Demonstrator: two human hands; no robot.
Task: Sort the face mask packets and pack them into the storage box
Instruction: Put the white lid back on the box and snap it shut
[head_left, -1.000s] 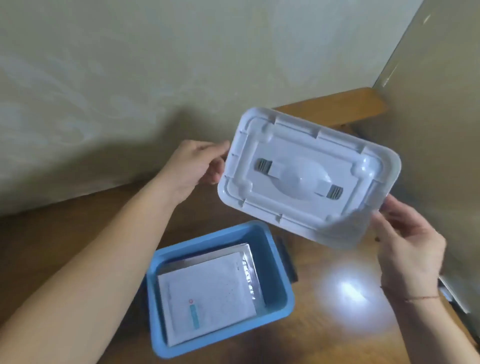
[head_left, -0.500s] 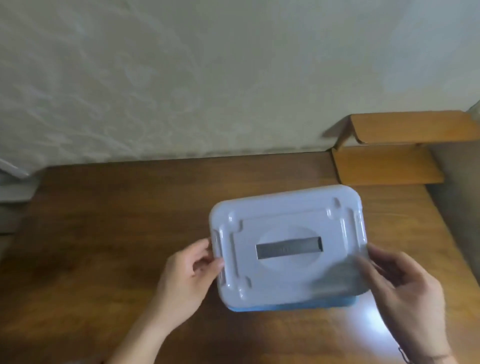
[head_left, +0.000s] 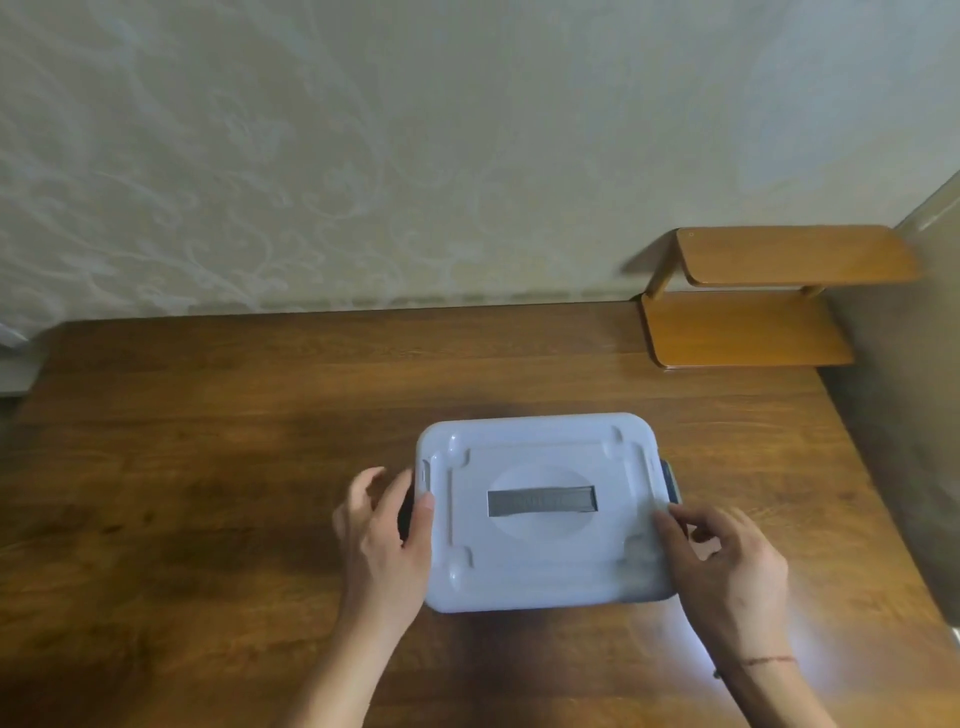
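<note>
While the left hand (head_left: 387, 530) rests at the left short edge of the storage box (head_left: 543, 512), its thumb lies along that edge, tip on the white lid (head_left: 540, 561), and its other fingers spread loosely beyond the thumb, curled round nothing. A dark side latch shows as a sliver between the thumb and the palm, though whether the palm touches it cannot be told. Just right of the thumb tip the lid sits flat and closed over the box, which stands on the wooden table (head_left: 208, 493); no mask packets are visible, as the lid covers the inside. A grey handle (head_left: 541, 501) lies flat in the oval recess at the lid's centre, between the two hands. Further right, the right hand (head_left: 724, 566) has its fingertips on the lid's right edge, fingers bent and partly blurred, so an actual grip cannot be told. Just beyond those fingertips a dark latch (head_left: 671, 480) sticks out from the box's right end. Well beyond the right fingers, a small two-tier wooden shelf (head_left: 753, 327) stands against the wall (head_left: 415, 156).
</note>
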